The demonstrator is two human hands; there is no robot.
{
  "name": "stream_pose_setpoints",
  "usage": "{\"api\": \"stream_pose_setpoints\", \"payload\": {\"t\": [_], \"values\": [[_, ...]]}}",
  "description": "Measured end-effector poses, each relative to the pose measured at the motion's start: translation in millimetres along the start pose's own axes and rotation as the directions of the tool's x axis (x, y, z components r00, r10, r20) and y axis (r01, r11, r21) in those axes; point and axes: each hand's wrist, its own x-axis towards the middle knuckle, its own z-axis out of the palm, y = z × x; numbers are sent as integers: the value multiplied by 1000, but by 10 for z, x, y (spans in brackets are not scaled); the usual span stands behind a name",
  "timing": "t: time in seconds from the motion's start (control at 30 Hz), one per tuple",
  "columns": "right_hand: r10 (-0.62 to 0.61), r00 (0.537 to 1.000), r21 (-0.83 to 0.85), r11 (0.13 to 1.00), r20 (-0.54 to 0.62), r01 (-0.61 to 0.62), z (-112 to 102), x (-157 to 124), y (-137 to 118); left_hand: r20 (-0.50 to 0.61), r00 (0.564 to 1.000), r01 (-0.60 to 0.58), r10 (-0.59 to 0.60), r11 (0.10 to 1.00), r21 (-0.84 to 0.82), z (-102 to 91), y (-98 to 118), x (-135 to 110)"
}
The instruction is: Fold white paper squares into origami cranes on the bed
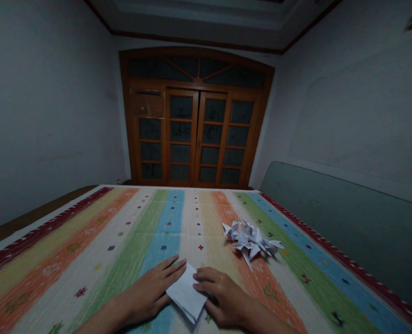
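Observation:
A folded sheet of white paper (186, 293) lies on a striped woven cover (122, 241), close to the near edge of the view. My left hand (146, 291) presses against the paper's left side, with the fingers spread. My right hand (222, 297) rests on its upper right side, the fingertips on the fold. Part of the sheet's lower end is hidden behind my hands. A little beyond my right hand lies a heap of creased white folded paper pieces (251, 241), which neither hand touches.
The multicoloured cover spans a wide surface with a red patterned border. Past its far edge stand brown wooden glazed doors (195, 134). A grey-green panel (345, 232) runs along the right side, and a dark wooden edge (35, 213) shows on the left.

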Motion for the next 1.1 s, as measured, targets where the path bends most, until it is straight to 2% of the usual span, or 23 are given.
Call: {"api": "stream_pose_setpoints", "payload": {"t": [0.1, 0.3, 0.53, 0.63, 0.73, 0.87, 1.0, 1.1], "values": [[-30, 1000, -7, 1000, -9, 30, 12, 21, 11, -6, 1000, -15, 15, 1000, -23, -38, 10, -20], [-43, 994, -2, 999, -102, 43, 86, 16, 78, -132, 989, -80, 67, 992, -102, -78, 136, -45], [50, 991, -7, 999, -121, -51, 123, -11, 110, -238, 969, 17, -61, 983, -180, 47, 232, 73], [138, 981, 41, 990, -136, -133, 129, -9, 99, -299, 941, 86, -155, 969, -232, 134, 240, 124], [255, 953, 116, 964, -164, -238, 136, 33, 97, -338, 896, 193, -288, 938, -288, 180, 253, 178], [387, 907, 205, 914, -169, -351, 174, 137, 133, -330, 834, 323, -443, 875, -361, 224, 249, 242], [446, 880, 341, 862, -162, -374, 226, 213, 169, -364, 788, 356, -497, 850, -389, 299, 255, 284], [458, 873, 402, 840, -167, -364, 231, 219, 172, -384, 770, 349, -509, 840, -415, 331, 294, 298]]}}
